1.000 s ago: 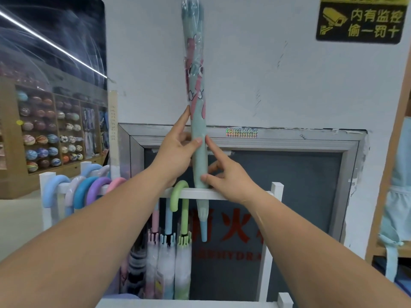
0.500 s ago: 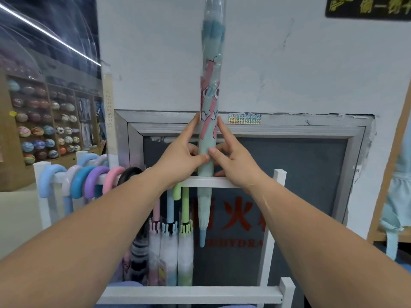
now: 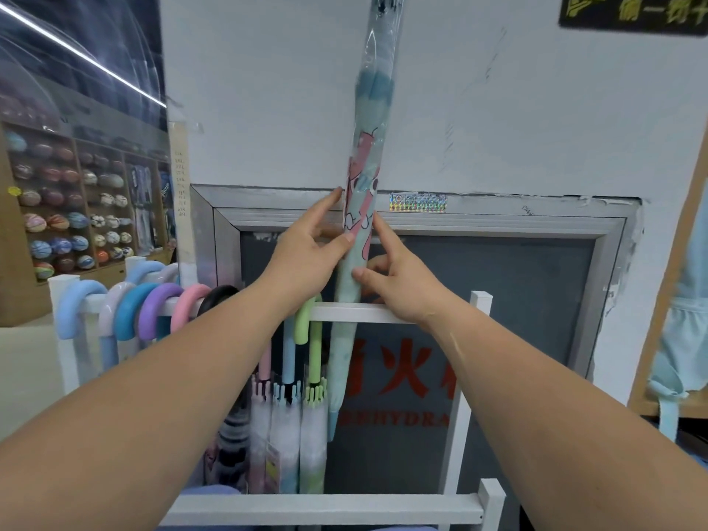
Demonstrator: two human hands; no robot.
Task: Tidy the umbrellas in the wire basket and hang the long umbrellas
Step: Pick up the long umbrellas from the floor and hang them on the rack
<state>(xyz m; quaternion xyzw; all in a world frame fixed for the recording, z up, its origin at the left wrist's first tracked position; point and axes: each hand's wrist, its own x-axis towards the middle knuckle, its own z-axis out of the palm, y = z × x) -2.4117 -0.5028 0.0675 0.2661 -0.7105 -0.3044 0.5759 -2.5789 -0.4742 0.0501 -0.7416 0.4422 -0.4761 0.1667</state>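
A long pale green umbrella (image 3: pixel 369 159) with a pink print, in a clear sleeve, stands upright with its tip pointing down behind the white rack rail (image 3: pixel 367 313). My left hand (image 3: pixel 306 254) holds it from the left, thumb pressed on its front. On its right side my right hand (image 3: pixel 394 277) pinches it with thumb and fingers. Its top leaves the frame. Several long umbrellas hang by curved handles on the rail: blue (image 3: pixel 74 312), purple (image 3: pixel 155 308), pink (image 3: pixel 187 306), black (image 3: pixel 218 297) and green (image 3: pixel 306 327).
The white rack has a lower front bar (image 3: pixel 325 509) and a right post (image 3: pixel 465 396). Behind it stands a grey metal-framed panel (image 3: pixel 498 220) with red characters. Shelves of balls (image 3: pixel 69 224) fill the left. A wooden stand (image 3: pixel 666 300) with pale cloth is at the right.
The umbrella has sunk lower behind the rail and my hands have slid up along it. The view has tipped down, showing the rack's lower bar.
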